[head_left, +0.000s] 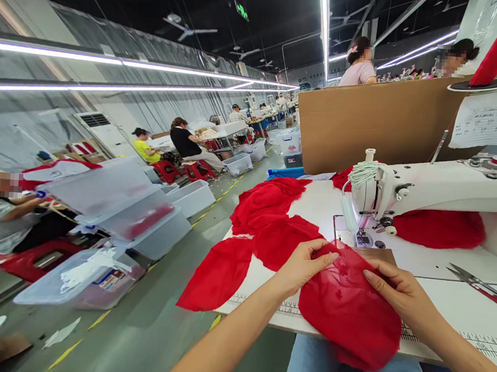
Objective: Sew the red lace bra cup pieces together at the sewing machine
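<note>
Left hand [305, 265]: thumb and index finger pinched together on the upper left edge of a sheer red fabric piece [350, 314] with rounded edges. Right hand [401, 290]: thumb in front, fingers curled behind, clamped on the same piece's right edge.

Containers, floor to the left: low translucent plastic bin [44, 296] with white scraps [91, 268] heaped on top; reddish contents show dimly through its wall. Behind it, stacked translucent plastic bins [167, 234], something red visible inside one. Paler open plastic bin [196, 199] just beyond; contents too small to tell.

Sheer red fabric piece sits between the hands, bulk hanging below them, over the front edge of the white table [447, 290] with a printed ruler strip, above blue trousers [320, 369]. Left of the left hand: loose red fabric pieces [268, 205], overlapping, one tip past the table edge. White sewing machine [446, 187] beyond the hands, another red fabric piece [441, 228] under its arm. Red-and-metal scissors [481, 287] lie right of the right hand, apart from it.
</note>
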The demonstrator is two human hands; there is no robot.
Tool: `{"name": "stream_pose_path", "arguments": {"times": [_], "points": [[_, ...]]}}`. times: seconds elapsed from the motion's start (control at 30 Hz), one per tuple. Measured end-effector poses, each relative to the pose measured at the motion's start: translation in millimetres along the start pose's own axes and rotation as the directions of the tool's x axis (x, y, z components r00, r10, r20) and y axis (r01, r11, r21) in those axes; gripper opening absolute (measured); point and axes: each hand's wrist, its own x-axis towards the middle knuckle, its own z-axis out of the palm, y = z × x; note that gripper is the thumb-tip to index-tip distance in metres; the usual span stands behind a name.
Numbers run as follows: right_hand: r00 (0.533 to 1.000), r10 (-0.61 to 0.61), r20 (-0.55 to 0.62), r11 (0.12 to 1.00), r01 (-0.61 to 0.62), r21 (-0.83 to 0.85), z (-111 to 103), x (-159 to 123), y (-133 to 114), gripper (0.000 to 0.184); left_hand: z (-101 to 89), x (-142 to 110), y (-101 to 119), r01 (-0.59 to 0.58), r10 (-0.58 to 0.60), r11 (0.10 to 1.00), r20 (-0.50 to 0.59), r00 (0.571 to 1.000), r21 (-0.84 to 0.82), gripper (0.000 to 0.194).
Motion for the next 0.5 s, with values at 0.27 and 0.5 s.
{"name": "stream_pose_path", "arguments": {"times": [0.27,0.5], "points": [[0.997,0.001,-0.083,0.999,-0.005,-0.052,-4,-6,2,0.057,11.4,13,-5,-0.088,0.09,0.996,-0.083,0.993,0.019,0.056],[0.997,-0.037,-0.072,0.999,0.036,-0.017,-5,-6,16,0.049,15.3,2,-5,-0.168,0.168,0.977,0.009,0.986,0.129,0.042]]}}
